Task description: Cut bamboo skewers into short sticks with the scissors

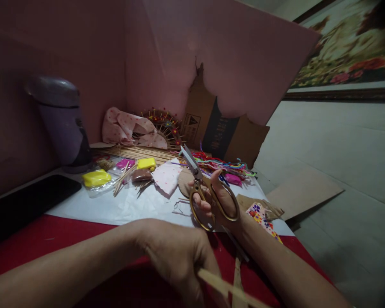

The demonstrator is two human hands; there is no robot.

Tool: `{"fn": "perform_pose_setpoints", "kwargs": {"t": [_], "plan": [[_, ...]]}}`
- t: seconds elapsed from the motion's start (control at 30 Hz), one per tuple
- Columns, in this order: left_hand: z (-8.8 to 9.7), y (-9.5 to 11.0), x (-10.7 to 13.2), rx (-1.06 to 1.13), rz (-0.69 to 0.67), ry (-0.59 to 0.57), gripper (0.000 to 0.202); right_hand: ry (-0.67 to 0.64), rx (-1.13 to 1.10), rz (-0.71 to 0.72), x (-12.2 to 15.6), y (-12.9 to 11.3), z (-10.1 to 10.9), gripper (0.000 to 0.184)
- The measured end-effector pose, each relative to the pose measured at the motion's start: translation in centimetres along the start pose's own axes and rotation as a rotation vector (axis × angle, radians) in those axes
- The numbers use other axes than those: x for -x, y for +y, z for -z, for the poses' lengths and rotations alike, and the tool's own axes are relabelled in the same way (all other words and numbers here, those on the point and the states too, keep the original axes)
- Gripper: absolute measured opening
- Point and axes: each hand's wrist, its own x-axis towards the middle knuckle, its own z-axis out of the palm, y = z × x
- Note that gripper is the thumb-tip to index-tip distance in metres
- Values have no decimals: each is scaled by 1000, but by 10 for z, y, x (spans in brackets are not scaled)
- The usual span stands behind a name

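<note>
1. Left hand [179,252]: bare, with a broad, gently rounded back; most fingers are hidden.
2. Left forearm [67,269]: bare and smooth, narrowing toward the wrist.
3. Right hand [224,199]: bare, with a slim, round-tipped thumb.
4. Right forearm [276,256]: bare, slender, smooth along its visible length.

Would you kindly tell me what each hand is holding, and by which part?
The right hand holds scissors by the handle loops; the left hand, a tan strip, grip point unclear.
</note>
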Motion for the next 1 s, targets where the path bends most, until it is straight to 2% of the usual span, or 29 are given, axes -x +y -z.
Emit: {"fn": "perform_pose_setpoints", "kwargs": {"t": [0.03,0.1,0.2,0.27,0.3,0.37,0.5,0.73,0.9,1.0], "plan": [[3,5,1,14,-7,133,14,7,-7,2,0,1,0,69],[12,16,3,26,-78,510,11,15,13,17,-1,4,-1,69],[25,24,5,129,-175,1048,13,15,169,31,-1,9,-1,73],[32,23,6,130,-226,1278,13,37,292,65,0,12,-2,72],[34,21,6,103,-235,1342,13,53,341,101,1,13,-3,71],[38,18,6,23,-219,1391,12,74,420,198,3,14,-6,68],[40,16,7,-87,-200,1386,13,58,491,324,6,16,-13,61],[42,15,9,-197,-192,1284,23,73,595,389,10,14,-22,54],[40,17,11,-329,-216,1269,18,90,615,372,12,12,-27,55],[39,18,11,-310,-258,1244,14,104,594,360,12,12,-26,56]]}}
